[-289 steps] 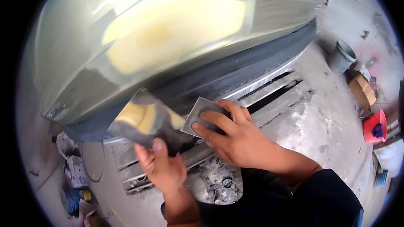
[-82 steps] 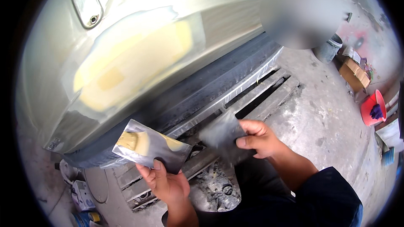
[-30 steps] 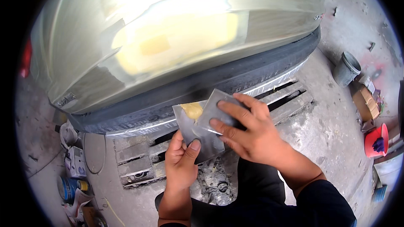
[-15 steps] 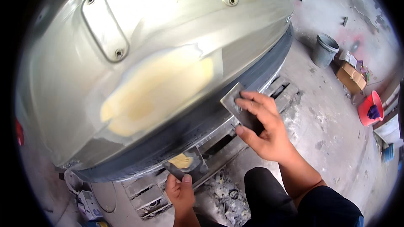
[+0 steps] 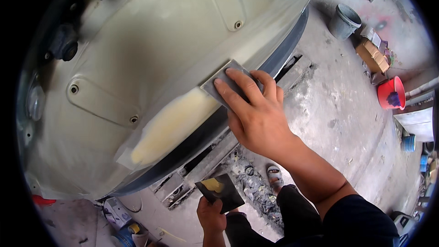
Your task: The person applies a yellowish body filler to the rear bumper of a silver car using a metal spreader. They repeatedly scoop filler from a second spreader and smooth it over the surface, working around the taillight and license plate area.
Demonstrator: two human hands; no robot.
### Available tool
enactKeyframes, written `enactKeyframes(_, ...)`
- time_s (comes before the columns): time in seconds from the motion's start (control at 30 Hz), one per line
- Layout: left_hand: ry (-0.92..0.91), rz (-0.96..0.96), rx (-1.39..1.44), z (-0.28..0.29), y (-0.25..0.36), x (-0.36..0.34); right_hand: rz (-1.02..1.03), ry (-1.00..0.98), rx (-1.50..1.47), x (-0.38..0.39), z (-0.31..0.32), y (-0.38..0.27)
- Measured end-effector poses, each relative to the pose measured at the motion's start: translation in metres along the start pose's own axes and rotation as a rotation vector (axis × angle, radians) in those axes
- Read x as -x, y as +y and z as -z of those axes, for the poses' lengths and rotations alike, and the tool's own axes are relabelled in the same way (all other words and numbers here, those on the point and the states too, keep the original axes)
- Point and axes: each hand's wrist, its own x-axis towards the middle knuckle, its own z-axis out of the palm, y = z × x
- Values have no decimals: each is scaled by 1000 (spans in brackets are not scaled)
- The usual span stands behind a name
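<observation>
With fingers spread over its face, my right hand (image 5: pixel 260 114) grips a flat grey putty spreader (image 5: pixel 233 75) laid against the car panel (image 5: pixel 151 32). The spreader lies at the upper right end of a yellowish filler patch (image 5: pixel 176 121) and covers part of it. My right thumb is mostly hidden. Lower down, my left hand (image 5: pixel 211 217) is closed on the near corner of a dark square plate (image 5: pixel 231 196). A dab of yellow filler (image 5: pixel 212 184) sits on that plate, which is held away from the car.
A dark bumper strip (image 5: pixel 196 142) runs below the patch. Beneath it is a slatted floor grate (image 5: pixel 219 155) beside rubble. Right of me stand a grey bucket (image 5: pixel 345 22), a cardboard box (image 5: pixel 372 56) and a red bucket (image 5: pixel 391 93). A white box (image 5: pixel 116 212) lies lower left.
My right hand has brought the spreader up and left onto the panel. My left hand and its plate have shifted down and right, away from the bumper. The view has moved too.
</observation>
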Motion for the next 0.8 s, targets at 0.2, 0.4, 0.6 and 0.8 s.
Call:
enactKeyframes(0.2,20,143,15,0,-3,5,-6,39,49,-2,-22,-1)
enactKeyframes(0.4,-31,245,-120,11,-2,10,-15,-62,119,11,-15,-3)
enactKeyframes(0.6,-37,219,-94,7,7,15,-56,-6,36,-2,-5,-11)
enactKeyframes(0.8,-60,232,-56,9,2,21,-29,-3,98,5,-27,-5)
